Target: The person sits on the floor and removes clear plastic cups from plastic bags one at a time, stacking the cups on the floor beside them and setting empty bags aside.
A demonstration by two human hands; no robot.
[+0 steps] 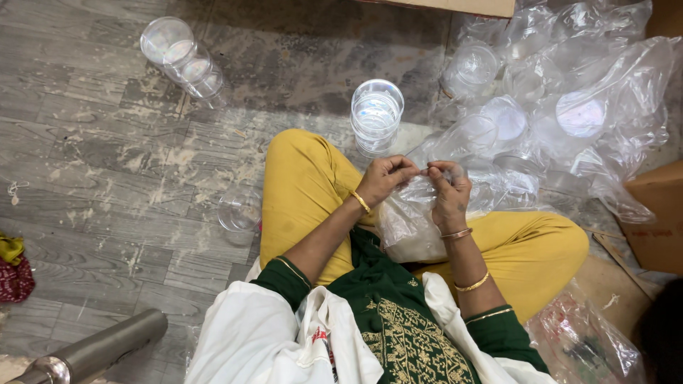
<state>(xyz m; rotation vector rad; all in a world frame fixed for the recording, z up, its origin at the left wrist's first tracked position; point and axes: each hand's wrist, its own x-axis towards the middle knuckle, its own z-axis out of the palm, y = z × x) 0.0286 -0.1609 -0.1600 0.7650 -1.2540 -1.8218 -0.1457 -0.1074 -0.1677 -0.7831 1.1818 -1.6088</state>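
Observation:
I sit cross-legged on the floor in yellow trousers. My left hand [385,178] and my right hand [449,190] meet over my lap and both pinch the top of a clear plastic bag [407,222] that hangs between them. A stack of clear round plastic containers [376,115] stands upright on the floor just beyond my left knee. One single clear container [238,211] sits on the floor to the left of my leg.
A pile of clear plastic bags with round containers [562,107] fills the upper right. Another stack of containers [183,60] lies on its side at the upper left. Cardboard boxes [658,217] stand at the right edge. A metal tube [96,350] lies at the lower left.

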